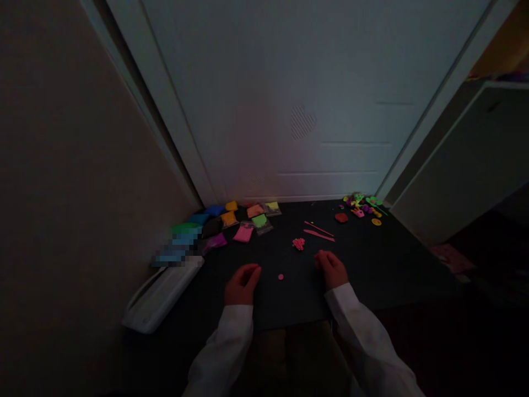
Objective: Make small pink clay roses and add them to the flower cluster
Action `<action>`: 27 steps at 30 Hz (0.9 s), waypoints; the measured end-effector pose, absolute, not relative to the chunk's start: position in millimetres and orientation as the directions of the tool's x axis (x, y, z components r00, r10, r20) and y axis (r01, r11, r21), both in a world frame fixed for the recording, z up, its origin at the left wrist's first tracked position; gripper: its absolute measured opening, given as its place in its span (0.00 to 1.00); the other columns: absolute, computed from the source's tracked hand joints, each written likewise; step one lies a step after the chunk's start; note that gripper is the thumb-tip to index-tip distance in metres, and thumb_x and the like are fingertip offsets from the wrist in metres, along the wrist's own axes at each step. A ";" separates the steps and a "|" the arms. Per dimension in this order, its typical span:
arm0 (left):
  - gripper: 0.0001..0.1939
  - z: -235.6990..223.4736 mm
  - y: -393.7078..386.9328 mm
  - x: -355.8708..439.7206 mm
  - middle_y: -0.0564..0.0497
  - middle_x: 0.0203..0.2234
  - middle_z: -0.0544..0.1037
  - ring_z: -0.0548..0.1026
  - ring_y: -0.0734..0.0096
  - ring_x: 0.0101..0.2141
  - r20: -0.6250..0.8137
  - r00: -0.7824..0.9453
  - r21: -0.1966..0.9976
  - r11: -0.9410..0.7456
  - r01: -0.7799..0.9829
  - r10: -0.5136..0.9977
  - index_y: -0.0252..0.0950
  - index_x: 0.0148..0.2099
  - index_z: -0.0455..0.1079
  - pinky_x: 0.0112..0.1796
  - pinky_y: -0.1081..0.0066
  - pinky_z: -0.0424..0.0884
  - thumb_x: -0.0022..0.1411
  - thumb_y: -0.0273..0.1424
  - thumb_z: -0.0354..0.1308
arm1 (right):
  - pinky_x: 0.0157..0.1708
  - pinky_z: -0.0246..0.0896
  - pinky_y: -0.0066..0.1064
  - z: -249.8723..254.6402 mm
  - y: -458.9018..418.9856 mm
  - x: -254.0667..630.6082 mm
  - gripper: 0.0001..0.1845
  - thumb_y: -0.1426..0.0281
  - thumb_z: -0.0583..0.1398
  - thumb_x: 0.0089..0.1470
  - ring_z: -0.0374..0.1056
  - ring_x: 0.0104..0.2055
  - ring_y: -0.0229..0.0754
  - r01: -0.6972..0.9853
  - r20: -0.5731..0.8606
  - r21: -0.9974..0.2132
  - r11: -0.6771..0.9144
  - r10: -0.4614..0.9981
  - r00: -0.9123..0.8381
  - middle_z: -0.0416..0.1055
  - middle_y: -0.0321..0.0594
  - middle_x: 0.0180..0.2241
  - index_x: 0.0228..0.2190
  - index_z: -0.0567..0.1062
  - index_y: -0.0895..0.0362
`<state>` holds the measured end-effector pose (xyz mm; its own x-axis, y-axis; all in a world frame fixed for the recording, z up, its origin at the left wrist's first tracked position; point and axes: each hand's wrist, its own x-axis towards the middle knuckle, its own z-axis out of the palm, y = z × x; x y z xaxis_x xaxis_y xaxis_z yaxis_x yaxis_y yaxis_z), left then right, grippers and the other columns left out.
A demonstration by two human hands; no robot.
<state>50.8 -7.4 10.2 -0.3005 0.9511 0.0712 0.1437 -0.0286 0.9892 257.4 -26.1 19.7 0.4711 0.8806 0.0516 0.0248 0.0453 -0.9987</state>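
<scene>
L hand (243, 285): fingers curled in, thumb tip brought up to the fingertips, just above the bench (268, 310). R hand (334, 270): same sort of closed pose, fingertips bunched & turned inward. Can't tell if either has a tiny pc. in its pinch; pic too dark & small.

Btwn the hands, pink disc (280, 277) lies flat on the bench, a bit nearer L hand, touched by neither. Just beyond, up twd R hand, sits the pink cluster (298, 243), knobbly, w/ paler specks, also untouched.

Step in hand, my read: small fingertip work on a v. small pc., or a pause w/ hands apart; one view can't settle which. Any move on the disc calls for a light edge pinch w/o squashing; the cluster looks delicate, so approx. same care.

Farther out: thin pink tool (319, 229) & wider pink tool (319, 235) side by side past the cluster, neither held. Up R: red lump (341, 218), yellow disc (376, 222), small colored figures (357, 203) near the back edge. Up L: packets, incl. pink packet (243, 232), green packet (260, 221), orange packet (228, 219); white case (163, 295) at the L side.
</scene>
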 end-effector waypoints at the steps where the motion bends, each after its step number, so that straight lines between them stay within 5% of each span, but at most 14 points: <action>1: 0.13 10.7 -7.6 50.4 0.52 0.24 0.73 0.70 0.71 0.27 0.045 -0.308 0.987 0.005 0.163 0.950 0.36 0.28 0.68 0.30 0.71 0.66 0.39 0.39 0.57 | 0.21 0.50 0.26 19.6 -26.2 257.0 0.17 0.55 0.55 0.39 0.56 0.20 0.34 0.025 0.048 -0.999 0.041 0.884 0.465 0.61 0.33 0.15 0.18 0.69 0.57; 27: 0.11 12.8 -10.0 50.6 0.53 0.23 0.72 0.70 0.74 0.26 0.057 -0.291 0.986 -0.009 0.165 0.955 0.35 0.28 0.68 0.31 0.73 0.66 0.40 0.36 0.58 | 0.23 0.50 0.25 23.6 -30.0 258.4 0.17 0.56 0.53 0.43 0.55 0.21 0.33 0.113 0.032 -0.993 -0.014 0.918 0.394 0.59 0.32 0.17 0.21 0.68 0.58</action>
